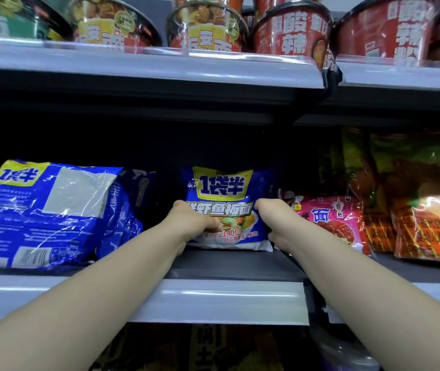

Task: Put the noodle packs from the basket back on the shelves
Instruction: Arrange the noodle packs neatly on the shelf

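Blue noodle pack [227,199] stands on the shelf [229,266], left hand [190,223] and right hand [271,219] holding its sides.

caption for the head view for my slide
Left hand and right hand hold a blue plastic noodle pack upright on the grey shelf.

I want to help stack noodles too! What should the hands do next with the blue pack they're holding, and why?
Probably let go and slide both hands out. The blue pack already seems to stand upright on the shelf, between the big blue bag and the pink pack, while the left hand and right hand grip its lower sides.
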Demonstrator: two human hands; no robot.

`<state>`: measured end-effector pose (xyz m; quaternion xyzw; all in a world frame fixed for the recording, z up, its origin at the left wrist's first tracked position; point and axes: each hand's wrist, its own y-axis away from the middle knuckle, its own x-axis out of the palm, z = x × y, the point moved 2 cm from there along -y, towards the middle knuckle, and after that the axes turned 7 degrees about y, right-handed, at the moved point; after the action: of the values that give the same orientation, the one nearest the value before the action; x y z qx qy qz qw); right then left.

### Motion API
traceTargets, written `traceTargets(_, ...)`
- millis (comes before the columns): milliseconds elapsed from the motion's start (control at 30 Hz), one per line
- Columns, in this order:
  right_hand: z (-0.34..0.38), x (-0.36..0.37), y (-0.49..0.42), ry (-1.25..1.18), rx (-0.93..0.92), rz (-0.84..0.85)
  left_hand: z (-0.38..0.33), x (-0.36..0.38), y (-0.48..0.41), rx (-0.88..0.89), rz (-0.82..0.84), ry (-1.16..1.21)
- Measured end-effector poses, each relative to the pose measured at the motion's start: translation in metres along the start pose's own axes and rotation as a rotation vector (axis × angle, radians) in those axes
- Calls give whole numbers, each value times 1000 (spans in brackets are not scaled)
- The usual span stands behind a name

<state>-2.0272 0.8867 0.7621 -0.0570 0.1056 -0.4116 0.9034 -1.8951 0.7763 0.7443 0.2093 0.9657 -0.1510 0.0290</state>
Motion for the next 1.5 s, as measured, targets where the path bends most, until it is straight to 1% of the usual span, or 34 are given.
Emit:
traceTargets(67, -4, 1, -3, -26, 26, 51, 1, -2, -1, -24, -37, 9)
traceTargets(133, -9, 1, -10, -34, 56, 11, -1, -4, 1, -24, -70, 6)
traceTargets(200, -10, 2, -12, -4, 66, 4, -2, -9, 2, 4, -99, 1)
traceTargets(267, -10, 4, -9, 56, 78, 43, -4, -16, 4, 25, -127, -34)
traceTargets(400, -11, 2, -6, 60, 109, 103, -3, -36, 7, 46, -63, -140)
traceTargets(467, -14, 3, -6, 69, 116, 140, 2, -44, 5, 69, -71, -159)
traceTargets(533, -15, 7, -5, 120, 105, 138, 4, -47, 6, 104, -126, -174)
traceTargets(600, -15, 7, -4, 194, 64, 94, 3, -49, 11, 140, -188, -184)
traceTargets(700, -12, 5, -6, 247, 36, 50, 3, -47, 17, 163, -222, -184)
traceTargets(833, -12, 9, -2, 200, 14, 96, 2, -44, 22, 175, -230, -176)
traceTargets(1000, -15, 7, -3, 120, 39, 104, -1, -46, 24, 145, -239, -146)
traceTargets(1200, -18, 0, 2, 235, -53, 58, -2, -48, 27, 91, -247, -61)
traceTargets(1333, -17, -1, 8, 247, -81, 75, 0, -52, 26, 56, -251, 3)
traceTargets(1500, -15, -1, 11, 224, -87, 90, 3, -53, 21, 34, -267, -3)
